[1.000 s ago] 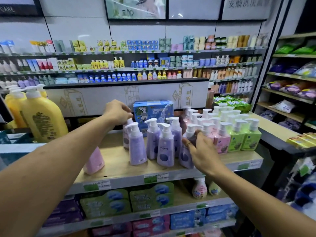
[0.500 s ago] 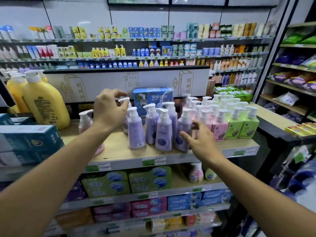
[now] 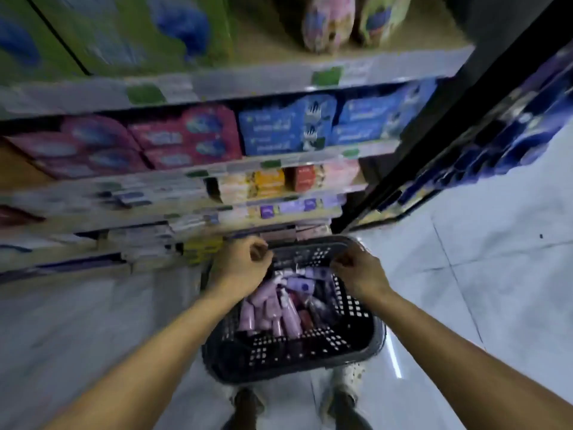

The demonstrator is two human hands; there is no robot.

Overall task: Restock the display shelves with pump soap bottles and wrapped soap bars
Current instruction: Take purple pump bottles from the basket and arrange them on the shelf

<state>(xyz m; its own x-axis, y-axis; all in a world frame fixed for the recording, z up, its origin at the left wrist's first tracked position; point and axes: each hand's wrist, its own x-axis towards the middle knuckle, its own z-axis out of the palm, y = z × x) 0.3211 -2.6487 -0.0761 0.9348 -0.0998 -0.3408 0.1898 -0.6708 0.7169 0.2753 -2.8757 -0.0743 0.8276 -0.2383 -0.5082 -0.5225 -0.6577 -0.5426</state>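
Looking down through a blurred view, I see a black perforated basket [image 3: 294, 364] on the floor by my feet. Inside lie several pink pump bottles [image 3: 263, 308] and purple pump bottles [image 3: 302, 285], heaped on their sides. My left hand [image 3: 242, 262] hovers over the basket's far left rim in a loose fist with nothing visible in it. My right hand [image 3: 356, 271] is over the far right rim, fingers curled just above the purple bottles, nothing seen in its grasp.
The display shelves rise ahead: green packs [image 3: 124, 32] on top, pink packs [image 3: 186, 138] and blue packs [image 3: 279, 128] below, then small orange and red soap boxes [image 3: 269, 181]. A dark shelf unit [image 3: 465, 135] stands at right. Pale floor tiles [image 3: 496, 290] lie to the right.
The view has swung from the top shelf's standing pump bottles down to the floor basket. Both hands have left the shelf bottles and now hover over the basket.
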